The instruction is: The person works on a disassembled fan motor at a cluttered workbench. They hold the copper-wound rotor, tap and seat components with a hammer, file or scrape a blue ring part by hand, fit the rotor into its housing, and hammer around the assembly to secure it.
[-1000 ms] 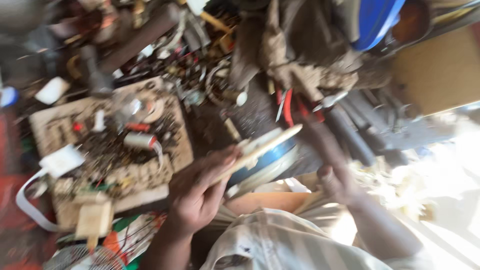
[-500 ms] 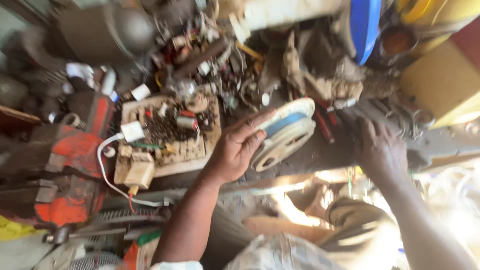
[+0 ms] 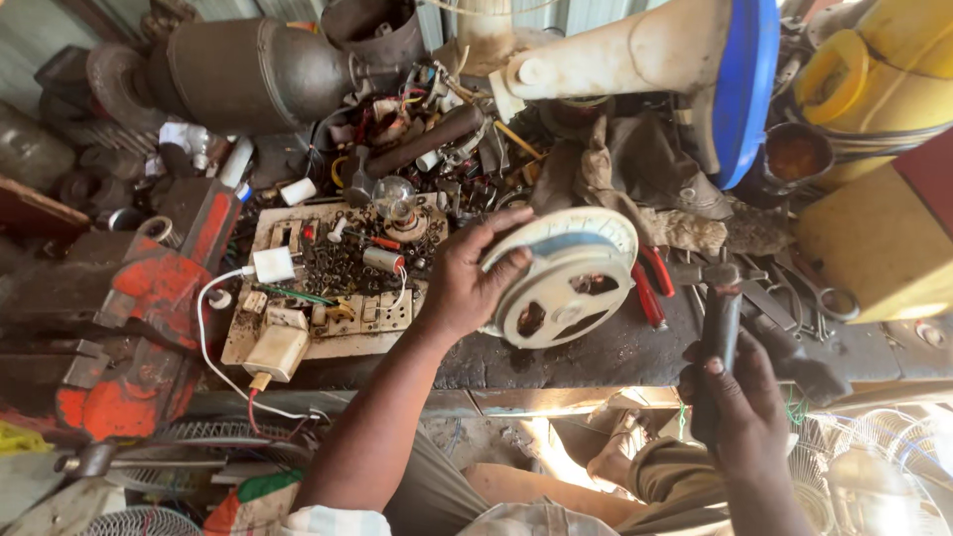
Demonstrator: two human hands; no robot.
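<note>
My left hand point(image 3: 467, 280) grips a round white and blue fan motor cover point(image 3: 566, 283) by its left rim, tilted on edge over the dark workbench point(image 3: 596, 362). My right hand point(image 3: 743, 412) is closed around the dark handle of a hammer point(image 3: 721, 318), whose head points away from me near the bench's right side. Red-handled pliers point(image 3: 650, 288) lie on the bench just right of the cover. My knees show below the bench edge.
A tray of small parts and screws point(image 3: 338, 288) sits left of my left hand, with a white charger and cable point(image 3: 273, 266). A red bench vise point(image 3: 149, 308) stands at left. A fan body with blue ring point(image 3: 695, 60), yellow containers point(image 3: 874, 69) and fan grilles point(image 3: 874, 467) crowd the edges.
The view has steadied and shifted. My left hand still holds the round cover, now tilted more upright. My right hand has dropped toward me and now grips the hammer handle.
</note>
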